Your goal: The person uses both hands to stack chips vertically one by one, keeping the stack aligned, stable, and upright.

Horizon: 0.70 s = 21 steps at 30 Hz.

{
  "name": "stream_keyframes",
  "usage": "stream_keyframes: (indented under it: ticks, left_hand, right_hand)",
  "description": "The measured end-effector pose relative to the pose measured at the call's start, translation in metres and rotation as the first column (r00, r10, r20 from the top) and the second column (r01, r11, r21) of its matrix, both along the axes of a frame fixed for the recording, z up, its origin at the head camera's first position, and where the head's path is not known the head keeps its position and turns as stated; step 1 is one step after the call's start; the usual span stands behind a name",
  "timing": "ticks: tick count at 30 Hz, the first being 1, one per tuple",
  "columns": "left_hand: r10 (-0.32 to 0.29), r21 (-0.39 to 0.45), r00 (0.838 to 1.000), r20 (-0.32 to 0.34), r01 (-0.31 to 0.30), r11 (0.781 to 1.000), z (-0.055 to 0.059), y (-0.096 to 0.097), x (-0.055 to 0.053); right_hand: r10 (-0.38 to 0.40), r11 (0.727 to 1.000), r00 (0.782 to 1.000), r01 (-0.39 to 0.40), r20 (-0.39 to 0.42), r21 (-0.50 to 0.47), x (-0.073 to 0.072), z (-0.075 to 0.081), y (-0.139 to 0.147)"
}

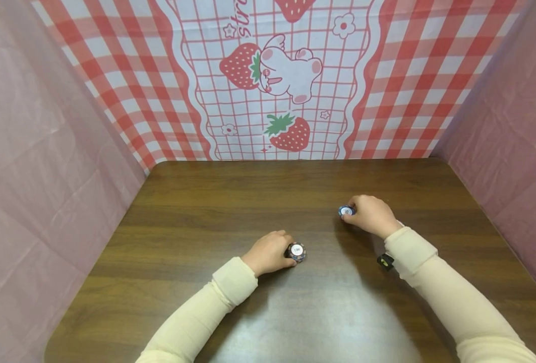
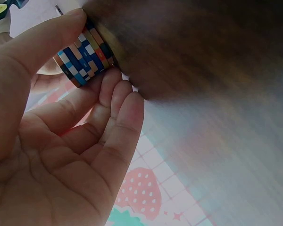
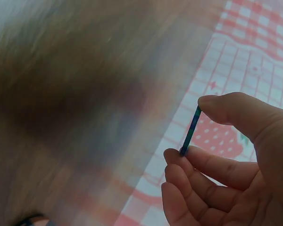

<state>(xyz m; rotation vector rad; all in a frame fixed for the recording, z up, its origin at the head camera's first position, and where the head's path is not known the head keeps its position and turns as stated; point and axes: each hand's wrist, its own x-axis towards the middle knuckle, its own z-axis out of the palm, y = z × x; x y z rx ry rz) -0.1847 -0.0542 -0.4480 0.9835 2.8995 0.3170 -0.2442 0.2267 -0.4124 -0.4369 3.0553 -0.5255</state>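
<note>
A stack of poker chips [image 1: 297, 251] with a white "100" label on top stands near the middle of the table. My left hand [image 1: 270, 253] grips it from the left, thumb on the near side. In the left wrist view, the stack's edge [image 2: 87, 56] shows several layers in blue, white, orange and black between thumb and fingers. Farther back and to the right, my right hand [image 1: 371, 216] pinches a single blue poker chip [image 1: 346, 212] with a pale centre. The right wrist view has this chip [image 3: 191, 130] edge-on between thumb and fingertips, apart from the table surface.
The brown wood-grain table [image 1: 195, 201] has rounded corners. A red-and-white checked cloth [image 1: 399, 91] with strawberry prints hangs behind it, and pink cloth [image 1: 45, 166] hangs at both sides. A small black device [image 1: 385, 261] is at the right wrist.
</note>
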Motion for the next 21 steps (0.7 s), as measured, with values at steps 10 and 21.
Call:
stream_keyframes:
  ticks: [10,21]
  left_hand:
    - [-0.003,0.001,1.0,-0.001,0.003,1.0,0.0,0.0,0.0]
    - [-0.006,0.009,1.0,-0.01,0.006,1.0,0.001,-0.001,0.0]
  right_hand:
    - [0.091,0.996,0.992,-0.091,-0.09,0.003,0.018,0.003,-0.027]
    - [0.212,0.977,0.97,-0.212,-0.116,0.009,0.038,-0.001,-0.055]
